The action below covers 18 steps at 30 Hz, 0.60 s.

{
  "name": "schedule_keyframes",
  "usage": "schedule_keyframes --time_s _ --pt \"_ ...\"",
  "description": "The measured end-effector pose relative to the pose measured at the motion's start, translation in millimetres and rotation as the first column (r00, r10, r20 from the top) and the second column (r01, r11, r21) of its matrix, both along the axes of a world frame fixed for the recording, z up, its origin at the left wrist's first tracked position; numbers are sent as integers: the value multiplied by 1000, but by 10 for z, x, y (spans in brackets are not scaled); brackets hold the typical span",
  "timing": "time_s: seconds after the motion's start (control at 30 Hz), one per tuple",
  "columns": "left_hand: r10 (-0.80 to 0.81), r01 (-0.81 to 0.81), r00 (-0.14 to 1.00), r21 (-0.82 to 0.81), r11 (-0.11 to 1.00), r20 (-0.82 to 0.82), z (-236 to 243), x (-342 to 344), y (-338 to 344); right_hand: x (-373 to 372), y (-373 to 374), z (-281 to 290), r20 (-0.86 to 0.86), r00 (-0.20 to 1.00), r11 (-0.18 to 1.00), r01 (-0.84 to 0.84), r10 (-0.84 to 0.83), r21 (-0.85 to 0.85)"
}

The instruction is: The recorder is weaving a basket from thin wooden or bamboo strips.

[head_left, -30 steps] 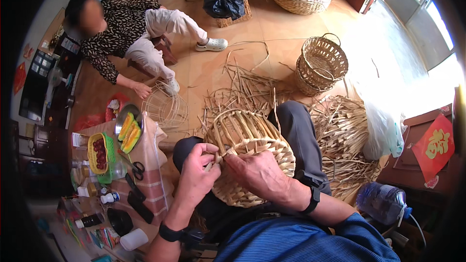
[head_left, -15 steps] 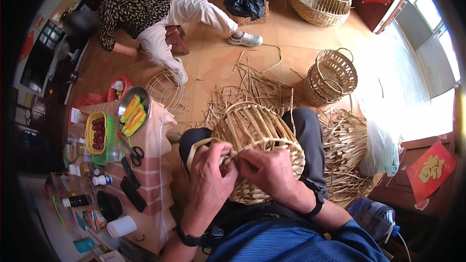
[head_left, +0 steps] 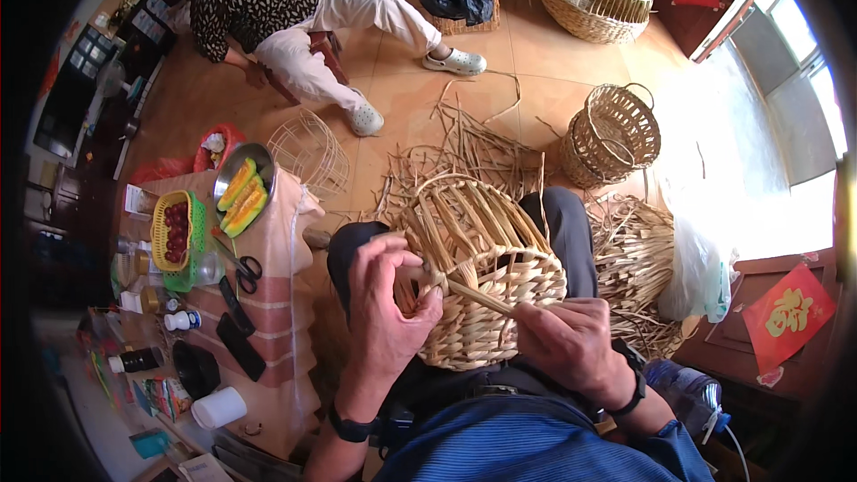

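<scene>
A half-woven basket [head_left: 482, 321] of pale plant strips lies on its side across my thighs, its thick plaited band nearer me and straight ribs toward the far end. My left hand [head_left: 393, 308] grips the plaited band at its left part, thumb and fingers curled around it. My right hand [head_left: 571, 348] is closed on a flat strip [head_left: 482, 296] that runs from beside my left fingertips to the lower right, across the weave. A watch-like black band is on each wrist.
A cloth-covered table [head_left: 286, 303] at left holds melon, fruit, scissors and bottles. A seated person [head_left: 259, 18] faces me, near a wire frame [head_left: 308, 152]. Loose strips [head_left: 625, 259], stacked baskets [head_left: 611, 134], a large basket [head_left: 589, 4] and a water jug [head_left: 683, 393] surround me.
My right hand has moved right and down, away from my left hand, drawing a strip out. The other person's lower hand has moved back from the wire frame.
</scene>
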<state>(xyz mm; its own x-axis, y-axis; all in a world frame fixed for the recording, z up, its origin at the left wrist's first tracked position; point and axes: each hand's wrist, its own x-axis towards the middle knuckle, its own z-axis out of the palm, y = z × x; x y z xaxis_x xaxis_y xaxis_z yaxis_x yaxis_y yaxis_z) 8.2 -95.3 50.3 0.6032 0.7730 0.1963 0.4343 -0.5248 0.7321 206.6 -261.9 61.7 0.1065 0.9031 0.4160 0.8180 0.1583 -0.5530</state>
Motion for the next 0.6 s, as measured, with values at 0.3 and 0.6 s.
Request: schedule_keyframes --time_s 0.3,0.6 --pt "16 2 982 -94 996 190 -276 -58 42 651 -946 602 -58 993 955 -111 98 -277" --pt "-115 158 983 -336 928 144 -190 -77 122 1497 -1226 171 324 874 839 458 -363 -294"
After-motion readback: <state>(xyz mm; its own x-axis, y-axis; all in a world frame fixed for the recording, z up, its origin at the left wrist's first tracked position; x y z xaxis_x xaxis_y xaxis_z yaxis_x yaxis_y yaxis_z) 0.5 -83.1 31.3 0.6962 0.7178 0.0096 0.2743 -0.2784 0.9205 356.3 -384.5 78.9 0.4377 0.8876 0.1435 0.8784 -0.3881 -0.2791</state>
